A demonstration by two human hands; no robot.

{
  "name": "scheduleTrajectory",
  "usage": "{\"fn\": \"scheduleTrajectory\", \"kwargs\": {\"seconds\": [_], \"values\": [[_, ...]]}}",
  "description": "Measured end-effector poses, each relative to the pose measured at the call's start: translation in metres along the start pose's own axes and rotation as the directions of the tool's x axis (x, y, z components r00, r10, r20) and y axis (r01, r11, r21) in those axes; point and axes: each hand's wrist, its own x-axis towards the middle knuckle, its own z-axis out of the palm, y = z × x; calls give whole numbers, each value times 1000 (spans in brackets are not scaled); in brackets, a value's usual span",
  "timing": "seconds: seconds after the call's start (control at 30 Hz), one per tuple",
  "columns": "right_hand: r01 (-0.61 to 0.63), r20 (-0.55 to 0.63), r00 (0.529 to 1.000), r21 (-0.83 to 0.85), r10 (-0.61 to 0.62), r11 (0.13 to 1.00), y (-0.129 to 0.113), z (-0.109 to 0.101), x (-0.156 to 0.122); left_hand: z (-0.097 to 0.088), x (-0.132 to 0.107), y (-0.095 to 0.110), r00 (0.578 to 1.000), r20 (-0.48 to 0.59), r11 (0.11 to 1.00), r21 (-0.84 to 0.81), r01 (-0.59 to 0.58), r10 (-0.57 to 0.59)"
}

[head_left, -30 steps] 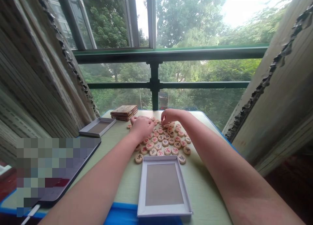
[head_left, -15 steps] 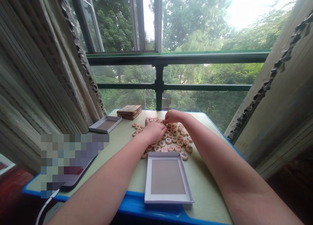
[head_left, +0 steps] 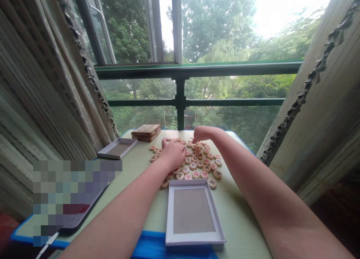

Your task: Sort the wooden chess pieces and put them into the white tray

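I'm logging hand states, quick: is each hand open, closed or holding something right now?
Left hand: over the round pieces; its grip cannot be told.
Right hand: bent down at the pieces; holding one or not cannot be told.

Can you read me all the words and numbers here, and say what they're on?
None can be read for sure.
Round pieces: red or black characters, too small and blurred.
Brown stack: marks on top, too blurred.
Flat device: mostly pixelated, nothing readable.
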Motion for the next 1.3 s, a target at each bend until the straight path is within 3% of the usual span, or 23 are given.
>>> {"fn": "scheduleTrajectory", "kwargs": {"seconds": [0.17, 0.27, 0.43, 0.53, 0.63, 0.7, 0.9, 1.17, 1.3], "values": [[-35, 157, 987, -19, 37, 999, -2, 3, 5, 1, 2, 0, 1000, -2, 1000, -4, 19, -19], [-13, 126, 992, -40, 18, 999, -7, 5, 7, 1, 6, -3, 989, -63, 990, -54, 133, -136], [47, 142, 988, 78, -58, 996, -11, 4, 2, -5, 12, -17, 865, -111, 858, -239, 454, -489], [20, 133, 991, 75, -29, 997, -11, 5, 2, -8, 13, -24, 814, -91, 790, -324, 520, -573], [-11, 104, 995, 45, 6, 999, -9, 5, 3, -6, 13, -25, 797, -80, 773, -316, 550, -599], [-26, 81, 996, 26, 24, 999, -6, 3, 1, -4, 12, -25, 804, -93, 796, -250, 552, -587], [-57, 34, 998, -40, 59, 998, -2, -2, -4, 0, 11, -25, 884, -121, 891, -11, 454, -452], [-49, -32, 998, -70, 47, 996, -9, 9, 9, -1, 12, -23, 900, -164, 913, -7, 409, -404], [-77, -81, 994, -52, 73, 996, -3, 5, 7, 4, 12, -29, 917, -88, 921, -5, 391, -390]]}}
